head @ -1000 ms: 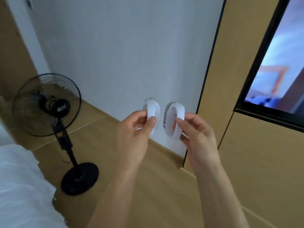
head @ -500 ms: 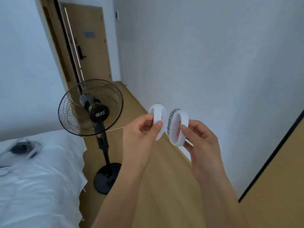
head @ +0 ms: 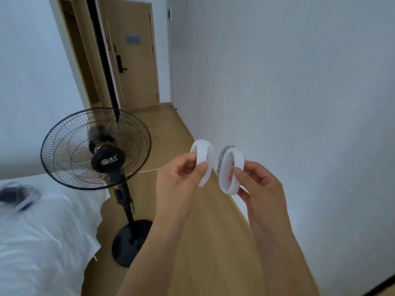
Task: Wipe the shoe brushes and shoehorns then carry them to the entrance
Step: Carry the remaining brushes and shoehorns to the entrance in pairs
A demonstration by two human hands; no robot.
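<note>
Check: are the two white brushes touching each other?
Apart. Head view shows floor between the left brush, gripped by the left hand, and the right brush, gripped by the right hand.

**Pale corridor with fan and bed**

A black pedestal fan (head: 95, 148) stands on the light wooden floor (head: 168, 133) just beside a white-sheeted bed (head: 42, 231). Plain white walls (head: 288, 92) flank the passage to a closed tan wooden door (head: 132, 60).
</note>
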